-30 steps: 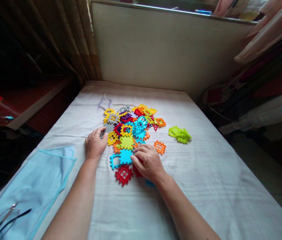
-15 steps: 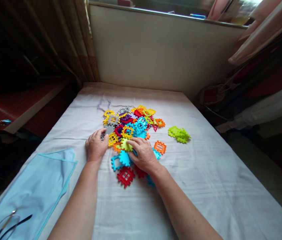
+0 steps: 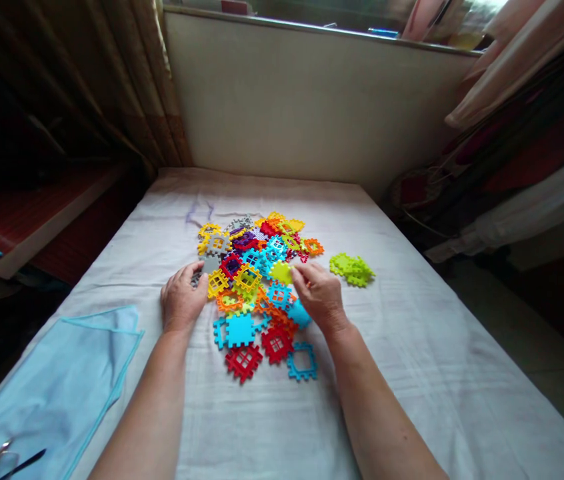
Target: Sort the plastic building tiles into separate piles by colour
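- In the head view, the right hand (image 3: 318, 293) has thumb and fingers pinched together on the near-right edge of a lime-green toothed tile (image 3: 281, 272), which is over the middle of a mixed heap; whether it is fully lifted is hard to tell.
- The left hand (image 3: 182, 297) rests at the heap's left edge, fingers curved, fingertips at the grey tiles (image 3: 208, 265); whether they grip one cannot be told.
- Just beside the grey tiles is a yellow window tile (image 3: 218, 283); purple, red, orange and cyan pieces overlap behind and beyond it.
- At the near end of the heap are a solid cyan tile (image 3: 239, 329), a red window tile (image 3: 277, 343) and a cyan frame (image 3: 291, 363), all on the white cloth (image 3: 412, 373).
- Well apart to the right of the heap is a small lime-green cluster (image 3: 352, 269), its pieces overlapping.
- Judging progress, that cluster is the only single-colour group standing apart; the pinched tile matches its colour but is not with it, and most pieces remain mixed.
- Near the left edge, eyeglasses (image 3: 27, 462) lie on a light-blue cloth (image 3: 57, 380).
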Available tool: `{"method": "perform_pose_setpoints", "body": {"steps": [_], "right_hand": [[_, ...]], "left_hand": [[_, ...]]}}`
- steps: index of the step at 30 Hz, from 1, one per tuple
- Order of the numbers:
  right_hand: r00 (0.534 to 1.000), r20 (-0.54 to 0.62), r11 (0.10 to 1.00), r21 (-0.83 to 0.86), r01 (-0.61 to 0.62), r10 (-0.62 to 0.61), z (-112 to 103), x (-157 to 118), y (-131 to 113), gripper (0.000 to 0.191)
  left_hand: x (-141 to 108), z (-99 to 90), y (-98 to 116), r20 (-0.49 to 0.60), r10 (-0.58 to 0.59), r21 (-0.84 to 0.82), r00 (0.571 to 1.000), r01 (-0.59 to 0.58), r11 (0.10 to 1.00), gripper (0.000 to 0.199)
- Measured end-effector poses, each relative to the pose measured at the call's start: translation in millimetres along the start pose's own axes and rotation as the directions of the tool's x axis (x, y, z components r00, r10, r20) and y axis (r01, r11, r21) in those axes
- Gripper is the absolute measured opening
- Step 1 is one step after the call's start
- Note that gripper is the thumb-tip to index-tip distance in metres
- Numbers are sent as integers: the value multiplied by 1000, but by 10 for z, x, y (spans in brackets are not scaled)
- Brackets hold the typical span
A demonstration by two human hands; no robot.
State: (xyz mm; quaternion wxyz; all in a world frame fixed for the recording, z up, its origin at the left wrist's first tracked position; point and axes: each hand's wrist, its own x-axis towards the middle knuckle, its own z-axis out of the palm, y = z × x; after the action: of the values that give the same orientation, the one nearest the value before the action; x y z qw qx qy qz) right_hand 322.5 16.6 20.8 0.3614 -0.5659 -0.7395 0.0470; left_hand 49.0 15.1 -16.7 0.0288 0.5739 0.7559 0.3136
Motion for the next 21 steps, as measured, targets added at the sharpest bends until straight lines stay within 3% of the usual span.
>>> {"method": "perform_pose_setpoints", "body": {"steps": [2, 5, 8, 16, 18, 21], "right_hand": [[981, -64, 982, -31, -187, 185, -175, 42, 274, 31], [891, -138, 882, -137, -450, 433, -421, 51, 656, 32], [812, -153, 776, -240, -584, 564, -558, 22, 887, 30], [741, -91, 674, -351, -650, 666, -635, -26, 935, 28], [756, -144, 682, -350, -643, 639, -663, -8, 904, 30], [820, -213, 761, -305, -572, 531, -625, 48, 768, 31]], "left_hand": [[1, 5, -6, -2, 0, 5, 1000, 0, 1000, 34], [8, 7, -11, -3, -2, 11, 1000, 2, 1000, 33], [15, 1, -12, 2, -5, 17, 1000, 5, 1000, 33], [16, -22, 1, 10, -3, 26, 1000, 2, 1000, 34], [15, -32, 15, 23, -11, 33, 1000, 10, 999, 34], [12, -42, 32, 44, -26, 32, 999, 25, 999, 35]]}}
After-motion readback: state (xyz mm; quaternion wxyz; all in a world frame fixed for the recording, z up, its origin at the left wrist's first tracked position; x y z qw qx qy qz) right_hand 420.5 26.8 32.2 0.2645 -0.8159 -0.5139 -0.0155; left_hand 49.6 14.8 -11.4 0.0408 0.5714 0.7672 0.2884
